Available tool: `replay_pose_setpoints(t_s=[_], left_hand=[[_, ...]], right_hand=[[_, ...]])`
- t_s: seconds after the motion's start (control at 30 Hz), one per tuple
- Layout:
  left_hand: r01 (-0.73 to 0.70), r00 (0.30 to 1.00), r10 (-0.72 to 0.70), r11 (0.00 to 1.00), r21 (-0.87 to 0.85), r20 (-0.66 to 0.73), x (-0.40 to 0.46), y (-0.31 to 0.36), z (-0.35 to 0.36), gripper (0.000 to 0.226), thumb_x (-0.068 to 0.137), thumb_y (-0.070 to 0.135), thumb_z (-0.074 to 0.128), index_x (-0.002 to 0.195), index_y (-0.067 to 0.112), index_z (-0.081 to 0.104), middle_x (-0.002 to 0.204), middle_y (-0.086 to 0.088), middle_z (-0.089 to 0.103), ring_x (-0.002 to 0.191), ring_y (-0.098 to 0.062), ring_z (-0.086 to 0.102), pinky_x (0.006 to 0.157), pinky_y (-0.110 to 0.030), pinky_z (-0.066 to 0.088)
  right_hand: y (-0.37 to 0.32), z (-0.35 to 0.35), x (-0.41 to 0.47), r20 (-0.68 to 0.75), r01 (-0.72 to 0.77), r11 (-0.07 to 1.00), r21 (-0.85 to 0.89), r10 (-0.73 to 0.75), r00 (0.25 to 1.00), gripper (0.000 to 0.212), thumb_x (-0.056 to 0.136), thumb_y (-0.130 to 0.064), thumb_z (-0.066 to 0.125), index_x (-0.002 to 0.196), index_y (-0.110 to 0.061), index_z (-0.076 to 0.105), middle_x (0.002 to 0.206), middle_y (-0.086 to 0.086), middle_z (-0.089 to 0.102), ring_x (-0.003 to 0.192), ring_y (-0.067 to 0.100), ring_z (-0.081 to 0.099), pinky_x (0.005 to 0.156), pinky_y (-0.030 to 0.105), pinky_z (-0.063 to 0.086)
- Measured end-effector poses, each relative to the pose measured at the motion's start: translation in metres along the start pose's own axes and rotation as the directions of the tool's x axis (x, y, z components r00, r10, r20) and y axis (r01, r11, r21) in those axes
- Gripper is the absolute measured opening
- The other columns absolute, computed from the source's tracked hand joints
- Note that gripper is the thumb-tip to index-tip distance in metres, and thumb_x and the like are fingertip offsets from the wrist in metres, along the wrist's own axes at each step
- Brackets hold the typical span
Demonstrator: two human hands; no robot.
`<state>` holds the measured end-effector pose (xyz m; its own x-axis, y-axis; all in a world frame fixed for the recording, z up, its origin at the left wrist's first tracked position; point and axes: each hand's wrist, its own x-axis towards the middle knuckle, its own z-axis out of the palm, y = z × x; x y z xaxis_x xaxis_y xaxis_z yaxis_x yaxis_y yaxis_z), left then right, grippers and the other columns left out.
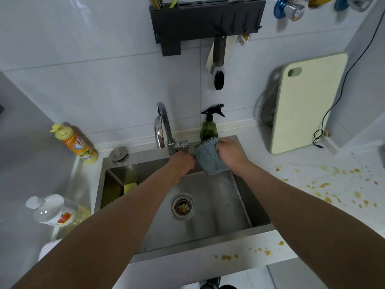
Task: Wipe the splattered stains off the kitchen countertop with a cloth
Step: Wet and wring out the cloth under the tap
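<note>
Both bare forearms reached over the steel sink [208,236], where the right hand [230,152] gripped a blue-grey cloth [210,158], fingers curled round its upper edge, holding it above the basin's back right corner just in front of a green spray bottle [209,127]. Beside it, the left hand [183,163] was at the base of the chrome tap [163,126], though whether its fingers closed on anything could not be told. Orange-brown stains [327,184] speckled the white countertop [302,215] right of the sink, well apart from the cloth.
</note>
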<state>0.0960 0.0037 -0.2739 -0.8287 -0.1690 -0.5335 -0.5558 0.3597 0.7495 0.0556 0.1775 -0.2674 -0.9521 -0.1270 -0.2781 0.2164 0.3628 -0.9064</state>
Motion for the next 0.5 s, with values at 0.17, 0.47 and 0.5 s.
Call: replay_pose_setpoints(t_s=[0.17,0.47,0.5], left_hand=[[-0.05,0.951,0.114,0.974,-0.219,0.286,-0.021,0.007,0.002,0.074,0.08,0.013,0.067,0.15,0.025,0.046,0.151,-0.005,0.048,0.134,-0.027,0.048,0.108,-0.055,0.043],[-0.112,0.919,0.258,0.896,-0.43,0.298,-0.062,0.003,0.006,0.025,0.093,0.004,0.063,0.118,0.001,0.066,0.113,-0.014,0.075,0.102,-0.03,0.074,0.089,-0.044,0.059],[-0.098,0.918,0.269,0.865,-0.491,0.291,-0.067,0.001,0.006,0.025,0.096,0.003,0.06,0.12,0.002,0.064,0.113,-0.015,0.075,0.1,-0.029,0.074,0.084,-0.042,0.061]], right_hand=[[-0.005,-0.007,-0.025,0.114,-0.107,0.974,0.202,0.085,0.99,0.024,0.092,-0.003,0.046,0.099,-0.01,0.068,0.097,0.018,0.071,0.089,0.032,0.068,0.08,0.042,0.058],[0.0,-0.004,-0.095,0.167,-0.153,0.827,0.541,0.073,0.983,0.032,0.082,-0.031,0.07,0.102,-0.006,0.076,0.111,0.022,0.072,0.103,0.037,0.07,0.085,0.048,0.059],[0.006,-0.003,-0.104,0.178,-0.181,0.787,0.59,0.092,0.98,0.037,0.083,-0.039,0.07,0.103,-0.008,0.075,0.113,0.019,0.072,0.103,0.034,0.07,0.083,0.044,0.059]])
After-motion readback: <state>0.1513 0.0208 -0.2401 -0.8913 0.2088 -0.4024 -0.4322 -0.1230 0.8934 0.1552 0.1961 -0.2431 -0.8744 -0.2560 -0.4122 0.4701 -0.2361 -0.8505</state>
